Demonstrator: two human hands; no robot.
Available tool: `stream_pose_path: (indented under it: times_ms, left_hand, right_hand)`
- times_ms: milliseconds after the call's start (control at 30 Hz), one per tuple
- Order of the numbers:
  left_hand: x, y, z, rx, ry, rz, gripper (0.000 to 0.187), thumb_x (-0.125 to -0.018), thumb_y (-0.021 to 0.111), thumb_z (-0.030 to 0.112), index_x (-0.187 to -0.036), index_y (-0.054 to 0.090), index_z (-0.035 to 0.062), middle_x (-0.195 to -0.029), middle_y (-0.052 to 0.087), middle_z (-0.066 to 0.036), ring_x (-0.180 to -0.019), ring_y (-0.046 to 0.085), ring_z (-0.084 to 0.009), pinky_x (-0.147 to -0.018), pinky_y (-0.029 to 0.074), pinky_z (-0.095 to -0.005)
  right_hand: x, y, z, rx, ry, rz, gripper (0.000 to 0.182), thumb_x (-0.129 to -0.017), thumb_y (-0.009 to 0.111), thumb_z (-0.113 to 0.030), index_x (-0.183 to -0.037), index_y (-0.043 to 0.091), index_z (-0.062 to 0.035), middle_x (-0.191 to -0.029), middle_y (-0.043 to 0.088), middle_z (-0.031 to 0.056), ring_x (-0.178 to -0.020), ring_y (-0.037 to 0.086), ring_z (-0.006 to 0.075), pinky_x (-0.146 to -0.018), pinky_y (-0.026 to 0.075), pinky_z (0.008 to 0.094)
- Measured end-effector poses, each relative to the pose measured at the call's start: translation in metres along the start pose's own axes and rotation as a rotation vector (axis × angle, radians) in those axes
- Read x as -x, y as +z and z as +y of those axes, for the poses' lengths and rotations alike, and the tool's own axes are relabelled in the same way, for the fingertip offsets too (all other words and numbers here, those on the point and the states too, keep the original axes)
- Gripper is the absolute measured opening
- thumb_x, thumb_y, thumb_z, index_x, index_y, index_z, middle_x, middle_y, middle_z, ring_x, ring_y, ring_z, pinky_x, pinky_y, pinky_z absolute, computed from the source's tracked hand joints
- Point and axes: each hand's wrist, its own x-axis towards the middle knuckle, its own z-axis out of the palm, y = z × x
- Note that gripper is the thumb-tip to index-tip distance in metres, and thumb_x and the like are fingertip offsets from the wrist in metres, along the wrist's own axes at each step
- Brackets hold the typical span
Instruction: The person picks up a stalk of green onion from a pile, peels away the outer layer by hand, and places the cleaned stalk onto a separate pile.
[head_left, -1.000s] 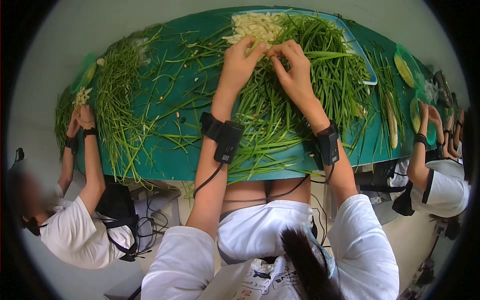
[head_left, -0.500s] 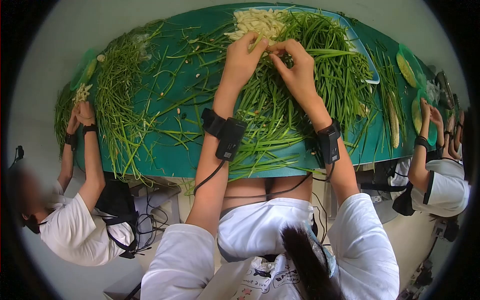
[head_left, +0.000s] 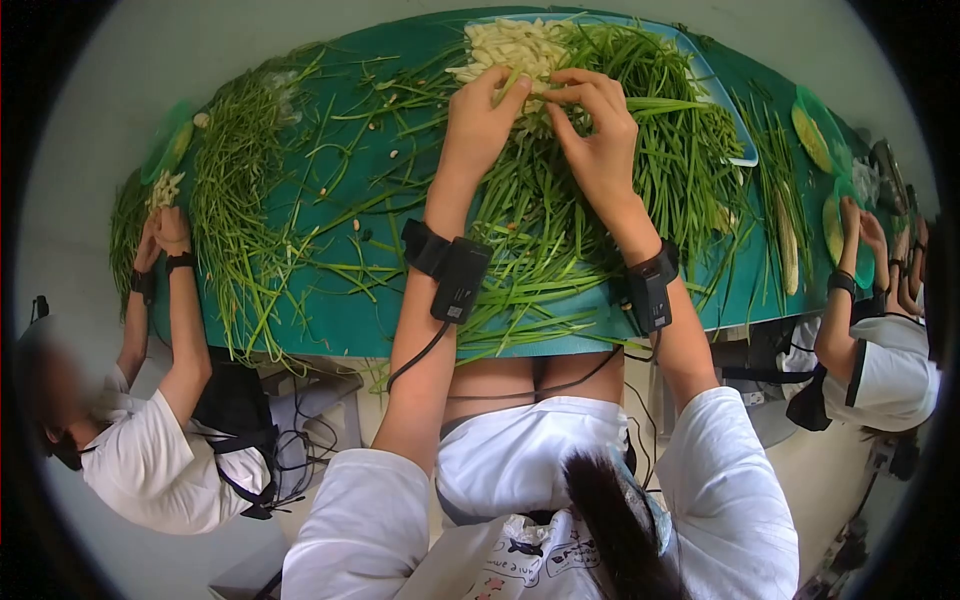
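Observation:
My left hand is closed in a pinch on a thin green stalk, over the near edge of the pale cut pieces. Close beside it on the right, my right hand has its thumb and fingers pressed together near the stalk's end; what lies between its fingertips is too small to make out. Below and to the right of both hands spreads a large heap of long green stalks, partly lying on a light blue tray.
The green tabletop carries another stalk heap at left and a corn cob at right. Green baskets stand at the right. A co-worker sits at left, and other people at right.
My right hand has shifted slightly up and its fingers are bent differently. My left hand has barely moved.

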Motion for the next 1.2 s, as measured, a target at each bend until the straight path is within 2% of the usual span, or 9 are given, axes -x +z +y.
stream_pose_path:
  times_ms: [267,367,467,567,633,967,1067,1133,1200]
  left_hand:
    - [0.0,0.002,0.0,-0.017,0.063,0.045,0.04,-0.093,0.061,0.033,-0.103,0.061,-0.0062,-0.082,0.063,-0.019,-0.071,0.058,-0.0259,-0.066,0.045,-0.0382]
    - [0.001,0.001,0.004,0.003,0.044,0.008,0.038,-0.093,0.061,0.031,-0.102,0.061,-0.0056,-0.081,0.063,-0.019,-0.069,0.056,-0.0261,-0.066,0.045,-0.0382]
    - [0.001,0.001,0.003,-0.019,0.04,0.013,0.037,-0.092,0.062,0.03,-0.101,0.061,-0.0059,-0.079,0.063,-0.018,-0.068,0.055,-0.0253,-0.065,0.045,-0.0379]
    - [-0.001,0.001,-0.001,-0.007,0.045,0.039,0.035,-0.092,0.062,0.029,-0.1,0.061,-0.0056,-0.079,0.063,-0.017,-0.067,0.054,-0.0245,-0.064,0.045,-0.0376]
    - [-0.001,0.003,-0.004,0.003,0.084,0.052,0.035,-0.092,0.062,0.029,-0.099,0.061,-0.0054,-0.079,0.063,-0.017,-0.067,0.053,-0.0242,-0.064,0.044,-0.0375]
    - [0.0,0.002,0.0,-0.043,0.154,0.051,0.034,-0.092,0.062,0.028,-0.097,0.06,-0.0049,-0.08,0.063,-0.018,-0.067,0.055,-0.0262,-0.064,0.045,-0.0375]
    - [0.0,0.002,0.002,-0.049,0.105,0.04,0.034,-0.092,0.062,0.028,-0.097,0.06,-0.0049,-0.081,0.063,-0.019,-0.068,0.057,-0.0283,-0.065,0.045,-0.0381]
    - [0.0,0.002,0.0,-0.054,0.121,0.046,0.033,-0.092,0.062,0.028,-0.097,0.06,-0.0048,-0.081,0.063,-0.019,-0.069,0.057,-0.0287,-0.066,0.045,-0.0382]
    - [0.0,0.003,0.0,-0.055,0.137,0.048,0.033,-0.092,0.062,0.028,-0.097,0.06,-0.0047,-0.081,0.064,-0.019,-0.07,0.058,-0.029,-0.066,0.046,-0.0384]
  right_hand:
    - [-0.001,0.0,-0.003,0.033,-0.049,0.016,0.017,-0.071,0.071,0.004,-0.085,0.064,-0.0041,-0.105,0.065,0.0081,-0.1,0.057,0.0308,-0.082,0.049,0.038]
    - [-0.001,0.001,-0.004,0.046,-0.048,0.024,0.017,-0.07,0.071,0.004,-0.083,0.063,-0.0032,-0.112,0.061,0.0096,-0.101,0.057,0.0294,-0.082,0.049,0.0373]
    - [-0.002,0.003,-0.006,-0.073,-0.031,0.075,0.016,-0.069,0.07,0.004,-0.081,0.062,-0.002,-0.119,0.056,0.0114,-0.097,0.059,0.0264,-0.079,0.05,0.0359]
    - [0.0,0.003,-0.001,-0.124,-0.002,-0.003,0.014,-0.069,0.069,0.004,-0.08,0.062,-0.0011,-0.121,0.052,0.0122,-0.087,0.06,0.0228,-0.076,0.051,0.0346]
    - [0.001,0.002,-0.003,-0.092,0.006,-0.042,0.013,-0.071,0.069,0.004,-0.081,0.062,-0.0017,-0.118,0.053,0.0119,-0.079,0.059,0.0218,-0.071,0.05,0.0333]
    - [0.003,0.005,0.002,-0.097,0.049,-0.06,0.015,-0.072,0.067,0.004,-0.085,0.06,-0.0016,-0.111,0.055,0.011,-0.078,0.06,0.0229,-0.066,0.048,0.0322]
    - [0.002,0.005,-0.001,-0.143,0.07,-0.05,0.018,-0.073,0.066,0.006,-0.088,0.059,-0.0014,-0.102,0.058,0.0106,-0.077,0.061,0.023,-0.066,0.048,0.0321]
    - [0.002,0.004,0.001,-0.145,0.055,-0.106,0.022,-0.072,0.064,0.008,-0.091,0.059,-0.0016,-0.09,0.059,0.0108,-0.076,0.061,0.0236,-0.066,0.048,0.0325]
    - [0.002,0.005,0.003,-0.141,0.043,-0.107,0.022,-0.071,0.064,0.008,-0.091,0.06,-0.0018,-0.086,0.059,0.0108,-0.075,0.061,0.0242,-0.067,0.049,0.0327]
